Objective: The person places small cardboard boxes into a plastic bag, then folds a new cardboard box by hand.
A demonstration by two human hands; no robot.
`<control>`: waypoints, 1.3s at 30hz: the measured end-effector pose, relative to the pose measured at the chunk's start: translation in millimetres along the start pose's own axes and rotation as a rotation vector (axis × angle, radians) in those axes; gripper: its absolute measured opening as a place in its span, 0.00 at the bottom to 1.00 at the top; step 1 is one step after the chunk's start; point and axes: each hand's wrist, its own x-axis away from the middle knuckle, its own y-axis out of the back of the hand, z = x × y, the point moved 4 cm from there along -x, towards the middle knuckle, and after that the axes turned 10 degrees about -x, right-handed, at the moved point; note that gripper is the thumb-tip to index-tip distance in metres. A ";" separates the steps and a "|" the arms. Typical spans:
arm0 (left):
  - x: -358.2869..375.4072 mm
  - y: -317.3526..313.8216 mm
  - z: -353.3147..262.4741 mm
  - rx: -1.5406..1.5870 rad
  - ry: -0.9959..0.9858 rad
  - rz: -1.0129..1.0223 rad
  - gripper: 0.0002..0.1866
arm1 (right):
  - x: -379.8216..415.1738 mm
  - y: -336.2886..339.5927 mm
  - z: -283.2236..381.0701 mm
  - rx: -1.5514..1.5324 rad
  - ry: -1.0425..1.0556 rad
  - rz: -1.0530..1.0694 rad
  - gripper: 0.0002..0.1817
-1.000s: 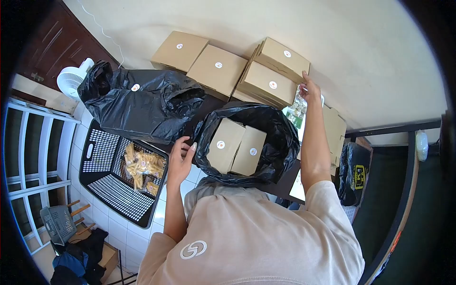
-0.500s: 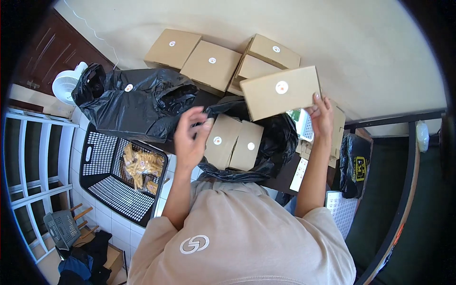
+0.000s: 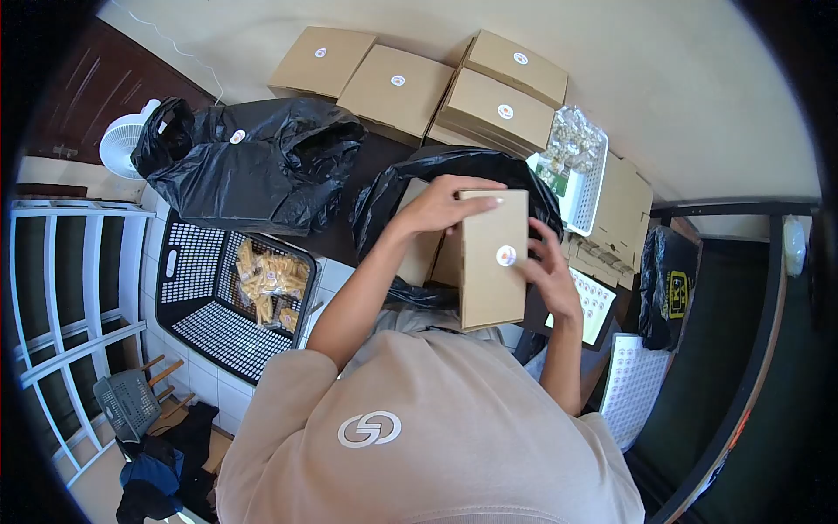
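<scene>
A closed cardboard box [image 3: 493,288] with a round sticker is held up in front of me, its long side running toward my body. My left hand [image 3: 449,208] grips its far end, thumb on the top face and fingers partly hidden behind. At its right side, my right hand [image 3: 554,272] touches the box near the sticker, with fingers bent round the edge. Under and behind it lies an opened black plastic bag [image 3: 371,210]. Inside the bag, other cardboard boxes [image 3: 422,249] show in part.
Several stickered cardboard boxes [image 3: 397,87] stand against the wall. A filled black bag [image 3: 253,175] lies left, above a black crate [image 3: 196,327] with bagged yellow food [image 3: 271,279]. On the right are a white basket [image 3: 589,196], flattened cardboard [image 3: 624,205] and sticker sheets [image 3: 594,301].
The box has come down from the upper right to in front of me and turned lengthwise. My left hand, empty before, now grips it too. The view has shifted slightly.
</scene>
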 end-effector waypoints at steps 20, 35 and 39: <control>43.5 -24.6 107.2 -0.760 0.369 -0.376 0.46 | -71.0 5.9 -127.0 0.421 -0.014 -0.580 0.30; 47.8 -25.7 100.8 -0.858 0.386 -0.357 0.47 | -126.5 58.5 10.2 0.484 0.294 -0.769 0.18; 48.3 -25.1 103.6 -0.862 0.322 -0.380 0.43 | -194.5 91.7 12.9 0.551 0.318 -0.866 0.34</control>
